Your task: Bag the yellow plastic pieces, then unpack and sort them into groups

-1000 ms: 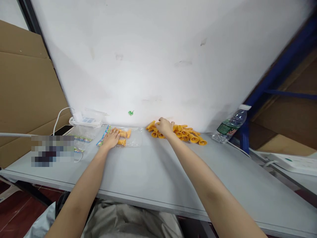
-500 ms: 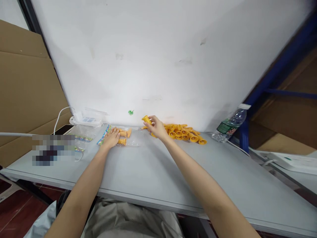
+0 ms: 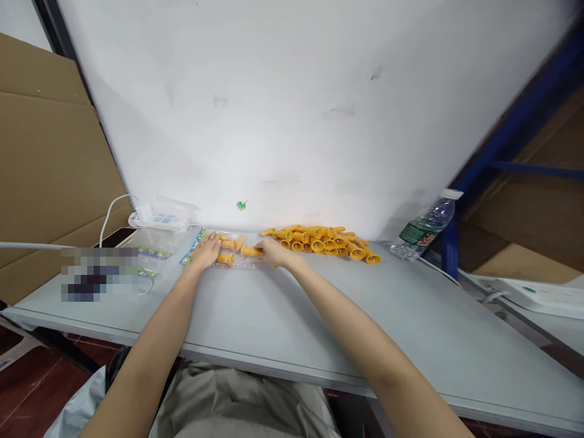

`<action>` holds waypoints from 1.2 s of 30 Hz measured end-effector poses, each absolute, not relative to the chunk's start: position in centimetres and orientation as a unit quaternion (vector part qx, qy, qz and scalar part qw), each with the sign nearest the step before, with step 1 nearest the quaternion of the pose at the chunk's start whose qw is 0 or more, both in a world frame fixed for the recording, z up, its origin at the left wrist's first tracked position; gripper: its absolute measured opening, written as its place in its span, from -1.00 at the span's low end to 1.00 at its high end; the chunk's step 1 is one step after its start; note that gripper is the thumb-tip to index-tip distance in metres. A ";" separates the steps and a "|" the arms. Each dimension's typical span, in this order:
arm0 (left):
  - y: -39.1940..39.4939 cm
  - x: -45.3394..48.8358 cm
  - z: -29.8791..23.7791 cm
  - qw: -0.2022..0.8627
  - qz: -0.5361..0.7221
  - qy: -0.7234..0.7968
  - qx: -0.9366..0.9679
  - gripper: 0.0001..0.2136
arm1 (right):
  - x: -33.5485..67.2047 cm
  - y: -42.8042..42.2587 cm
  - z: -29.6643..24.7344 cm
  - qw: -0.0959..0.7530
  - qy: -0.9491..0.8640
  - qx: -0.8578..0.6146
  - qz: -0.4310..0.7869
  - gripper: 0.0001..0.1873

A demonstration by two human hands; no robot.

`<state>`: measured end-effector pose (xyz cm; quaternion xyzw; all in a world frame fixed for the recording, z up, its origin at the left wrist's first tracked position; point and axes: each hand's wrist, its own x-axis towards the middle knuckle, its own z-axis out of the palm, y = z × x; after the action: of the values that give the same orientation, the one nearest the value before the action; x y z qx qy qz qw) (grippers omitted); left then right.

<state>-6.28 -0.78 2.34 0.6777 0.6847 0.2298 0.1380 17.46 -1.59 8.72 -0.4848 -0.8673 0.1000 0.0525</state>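
Note:
A clear plastic bag (image 3: pixel 196 247) with a colourful printed strip lies flat on the table, and a few yellow-orange plastic pieces show inside it. My left hand (image 3: pixel 207 251) lies on the bag beside the strip, fingers stretched out. At the bag's right end, my right hand (image 3: pixel 275 252) is closed round a yellow plastic horn (image 3: pixel 249 250), whose flared end points left over the bag. Whether that end is inside the bag or on top of it, I cannot tell. A pile of similar yellow horns (image 3: pixel 329 244) lies just right of this hand, most flared ends facing me.
A plastic bottle (image 3: pixel 426 226) leans by the blue frame at the right. More clear bags (image 3: pixel 152 242) lie at the left near a phone (image 3: pixel 117 237) and a white cable. A white wall (image 3: pixel 292 121) rises behind the table (image 3: pixel 283 322); a cardboard box (image 3: pixel 50 164) stands left.
My right hand has moved left and down from above the pile, bringing the yellow horn to the bag's right end. My left hand has stayed on the bag.

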 end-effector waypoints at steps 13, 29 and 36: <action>0.3 -6.5 1.8 0.212 0.340 0.637 0.659 -0.47 | 17.7 2.4 3.9 0.280 -0.808 -0.416 0.309 -0.68; 1.0 -6.7 2.1 0.352 0.601 0.589 0.409 -0.60 | 16.6 1.3 3.2 0.366 -0.722 -0.514 0.284 -0.81; 0.8 -6.6 3.0 0.426 0.616 0.580 0.320 -0.65 | 16.8 0.9 2.5 0.308 -0.735 -0.456 0.395 -0.85</action>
<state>-6.57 0.77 3.03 0.3198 0.5802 0.6158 0.4265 16.78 0.86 2.48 -0.4560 -0.7355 0.3950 0.3084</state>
